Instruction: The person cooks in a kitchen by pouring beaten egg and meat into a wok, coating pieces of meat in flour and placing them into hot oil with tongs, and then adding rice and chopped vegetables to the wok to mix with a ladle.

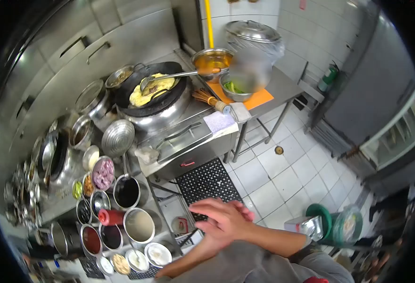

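Note:
Low in the centre of the head view, my right hand (220, 216) lies across my left hand (246, 212), palms turned towards each other. The right fingers are stretched and slightly curved, with the thumb apart. Most of the left hand is hidden; its fingertips stick out beyond the right hand, loosely spread. No object shows in either hand. Nearest to them are a black perforated mat (207, 181) on the floor and the pots on the left counter, including one of pale sauce (139, 225).
A wok (122, 104) holds yellow egg (141, 96) and a ladle (174, 75). Past it stand an orange board (261, 98), a bowl of greens (235, 88) and a lidded pot (252, 30). Green bins (324, 217) stand right. A blurred patch covers part of the back table.

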`<action>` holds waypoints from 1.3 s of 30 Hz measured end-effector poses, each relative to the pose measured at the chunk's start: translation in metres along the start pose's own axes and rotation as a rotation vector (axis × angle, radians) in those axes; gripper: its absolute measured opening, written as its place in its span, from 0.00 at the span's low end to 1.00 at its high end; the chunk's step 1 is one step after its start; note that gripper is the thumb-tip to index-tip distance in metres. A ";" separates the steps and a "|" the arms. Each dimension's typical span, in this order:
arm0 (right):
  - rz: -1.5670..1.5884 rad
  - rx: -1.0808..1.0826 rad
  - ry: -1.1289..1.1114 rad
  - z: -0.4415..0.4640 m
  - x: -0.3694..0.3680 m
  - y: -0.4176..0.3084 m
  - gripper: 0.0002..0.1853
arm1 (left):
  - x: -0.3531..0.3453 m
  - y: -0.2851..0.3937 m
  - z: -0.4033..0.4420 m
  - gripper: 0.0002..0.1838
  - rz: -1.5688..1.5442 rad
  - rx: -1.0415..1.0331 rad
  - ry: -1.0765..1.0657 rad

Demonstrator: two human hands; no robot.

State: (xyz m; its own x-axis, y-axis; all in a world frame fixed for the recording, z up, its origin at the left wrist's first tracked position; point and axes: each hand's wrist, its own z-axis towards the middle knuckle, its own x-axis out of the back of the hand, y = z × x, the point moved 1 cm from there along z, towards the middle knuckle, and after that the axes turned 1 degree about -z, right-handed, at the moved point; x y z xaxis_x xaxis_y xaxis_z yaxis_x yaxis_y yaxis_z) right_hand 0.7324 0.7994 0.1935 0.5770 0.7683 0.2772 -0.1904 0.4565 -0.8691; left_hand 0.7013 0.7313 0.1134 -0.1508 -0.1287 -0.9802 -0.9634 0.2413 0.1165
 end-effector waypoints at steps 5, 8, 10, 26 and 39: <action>0.077 0.050 -0.076 -0.003 0.016 0.080 0.23 | 0.022 0.021 0.036 0.35 -0.084 -0.240 0.272; -0.098 0.081 -0.281 0.002 0.036 0.096 0.26 | 0.019 0.035 0.051 0.25 -0.160 -0.439 0.276; -0.214 0.115 -0.381 0.010 0.052 0.107 0.29 | -0.002 0.054 0.056 0.22 -0.069 -0.441 0.447; -1.486 0.124 -0.100 0.450 0.185 0.267 0.21 | -0.018 0.318 0.069 0.13 1.149 -0.955 0.778; -0.875 -0.338 -0.320 0.425 0.231 0.219 0.24 | -0.041 0.442 0.181 0.25 2.033 -1.076 0.870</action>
State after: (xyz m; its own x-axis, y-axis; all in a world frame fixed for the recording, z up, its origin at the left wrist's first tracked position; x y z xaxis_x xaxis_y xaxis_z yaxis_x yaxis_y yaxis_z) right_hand 0.4864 1.2681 0.2416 0.1545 0.3290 0.9316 0.4660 0.8072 -0.3623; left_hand 0.3212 1.0173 0.1757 -0.3638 -0.7167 0.5949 0.7074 0.2029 0.6771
